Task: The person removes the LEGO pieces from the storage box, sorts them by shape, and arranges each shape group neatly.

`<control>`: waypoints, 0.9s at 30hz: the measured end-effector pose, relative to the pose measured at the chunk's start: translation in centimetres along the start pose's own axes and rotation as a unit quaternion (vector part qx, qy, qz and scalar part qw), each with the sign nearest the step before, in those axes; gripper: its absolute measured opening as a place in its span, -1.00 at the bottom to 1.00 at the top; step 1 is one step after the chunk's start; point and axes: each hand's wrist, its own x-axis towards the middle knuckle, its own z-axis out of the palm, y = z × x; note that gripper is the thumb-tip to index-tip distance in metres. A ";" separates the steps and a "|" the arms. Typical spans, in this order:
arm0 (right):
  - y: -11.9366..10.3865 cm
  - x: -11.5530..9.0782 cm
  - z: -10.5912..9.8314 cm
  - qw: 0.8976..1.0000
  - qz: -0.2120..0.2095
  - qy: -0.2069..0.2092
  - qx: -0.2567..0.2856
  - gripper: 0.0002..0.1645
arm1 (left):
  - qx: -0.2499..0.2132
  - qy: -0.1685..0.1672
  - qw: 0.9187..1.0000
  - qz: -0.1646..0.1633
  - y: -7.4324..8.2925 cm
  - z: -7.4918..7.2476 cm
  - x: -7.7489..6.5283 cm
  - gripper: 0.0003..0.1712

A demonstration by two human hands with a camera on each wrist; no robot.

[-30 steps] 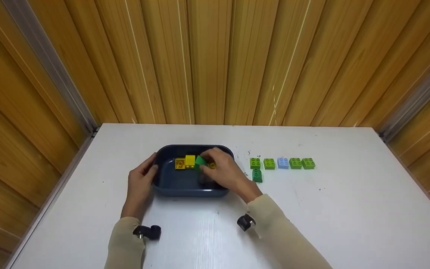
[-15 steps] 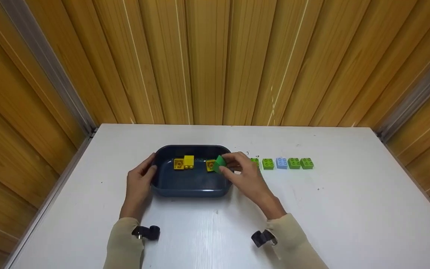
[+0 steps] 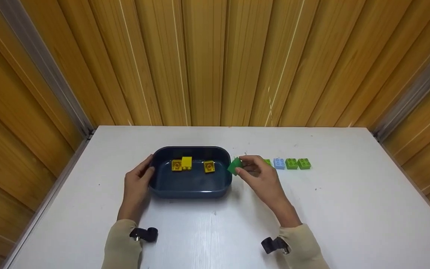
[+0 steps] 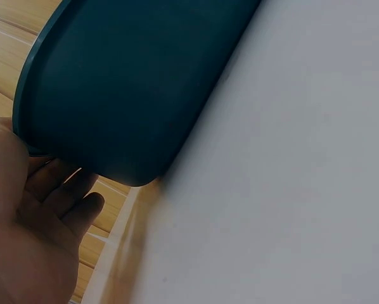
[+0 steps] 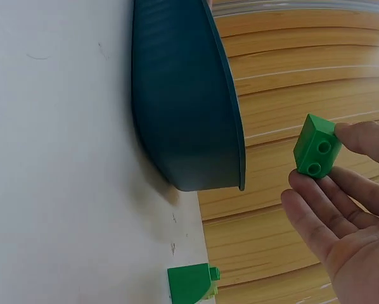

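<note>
A dark blue tray (image 3: 190, 194) stands on the table. My left hand (image 3: 134, 186) grips its left end, the thumb at the rim and the fingers against the outer wall (image 4: 113, 101). Just off the tray's right end, my right hand (image 3: 266, 185) pinches a green toy building brick (image 3: 234, 166) between thumb and fingertips. In the right wrist view this brick (image 5: 317, 147) shows two studs and is held tilted, raised above the tabletop. Inside the tray lie three yellow bricks: two side by side (image 3: 181, 164) on the left and one (image 3: 209, 166) apart on the right.
To the right, a row of bricks includes a light blue one (image 3: 279, 163) and green ones (image 3: 298, 163), partly hidden by my right hand. Another green brick (image 5: 189, 283) sits beyond the tray's end in the right wrist view. Wood-patterned panels (image 3: 207, 63) enclose the white table.
My right hand has lifted the green brick out of the tray and carried it right, past the rim. The left hand keeps its hold on the tray.
</note>
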 end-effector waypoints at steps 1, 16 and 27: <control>0.1 -0.1 -0.1 1.000 0.004 0.001 0.002 -0.57 | 0.002 0.000 1.000 -0.001 0.0 0.0 -0.1 -0.49; 1.3 -0.5 -3.1 0.997 0.069 0.032 -0.021 -0.49 | 0.022 -0.002 1.000 -0.008 0.1 0.0 0.0 -0.48; 3.4 -0.5 -5.5 0.990 0.095 0.041 -0.099 -0.47 | 0.015 0.000 1.000 -0.005 0.1 0.0 0.0 -0.49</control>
